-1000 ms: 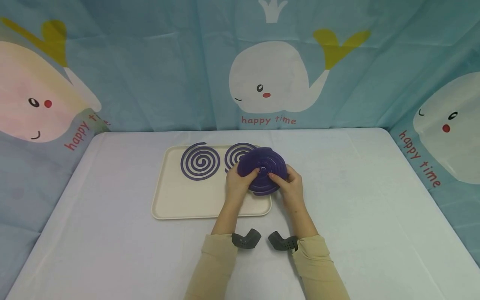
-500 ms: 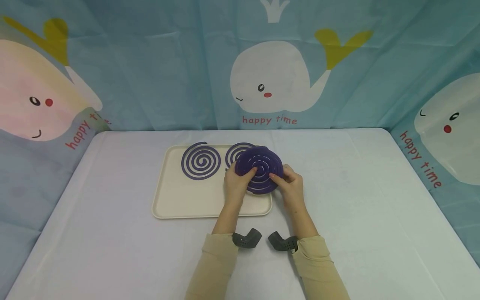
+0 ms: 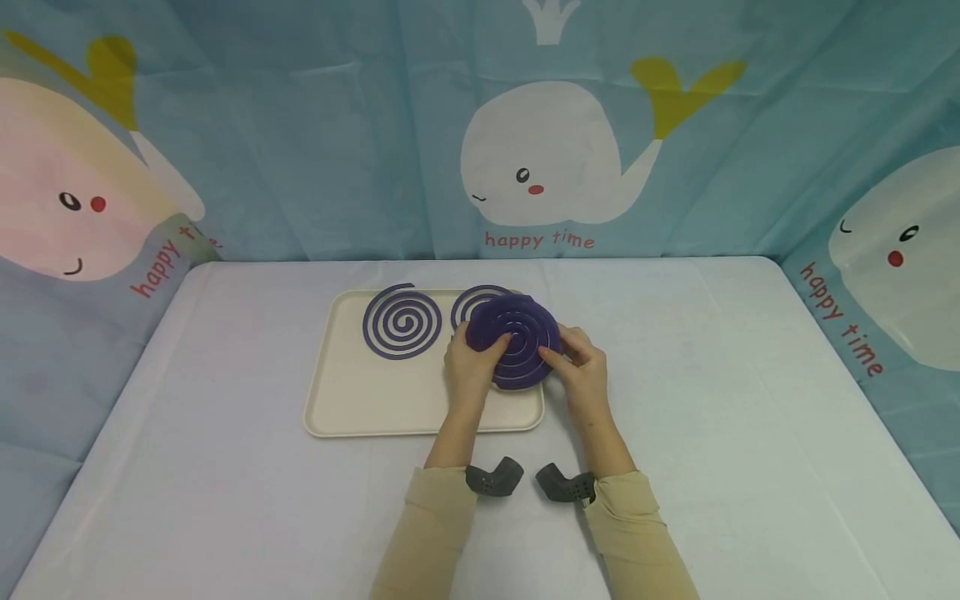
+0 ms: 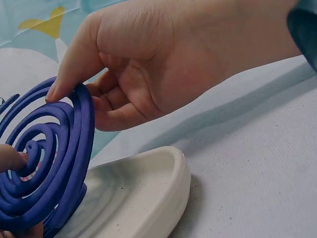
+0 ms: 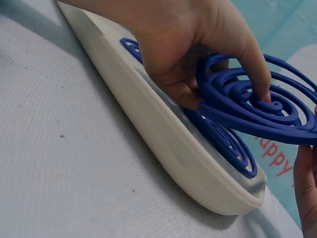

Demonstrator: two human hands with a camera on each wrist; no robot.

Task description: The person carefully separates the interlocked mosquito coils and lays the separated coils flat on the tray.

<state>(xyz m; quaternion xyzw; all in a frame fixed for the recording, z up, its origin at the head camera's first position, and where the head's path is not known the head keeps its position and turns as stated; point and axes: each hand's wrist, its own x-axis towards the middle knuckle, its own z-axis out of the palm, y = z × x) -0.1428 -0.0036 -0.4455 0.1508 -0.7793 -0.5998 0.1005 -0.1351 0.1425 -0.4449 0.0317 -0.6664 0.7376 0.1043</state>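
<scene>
Both hands hold a stack of purple-blue mosquito coils (image 3: 491, 313), tilted and raised over the right side of a cream tray. My left hand (image 3: 467, 367) grips the left side, its thumb pressing near the spiral's centre. My right hand (image 3: 587, 375) pinches the right edge between thumb and fingers; in the left wrist view the right hand (image 4: 143, 64) shows this grip on the layered coils (image 4: 83, 144). In the right wrist view, the left hand (image 5: 183, 44) has its thumb on the inner turns. How many coils are stacked is hard to tell.
On the cream tray (image 3: 378, 400) one flat spiral coil (image 3: 402, 323) lies at the back left, its outer end reaching the rim. Another coil (image 3: 463, 304) beside it is partly covered by the held stack. A whale-print cloth (image 3: 337, 167) hangs behind the white table (image 3: 712, 417).
The held coils have shifted a little to the left and turned slightly. My left hand has moved slightly left with them; my right hand stays nearly in place.
</scene>
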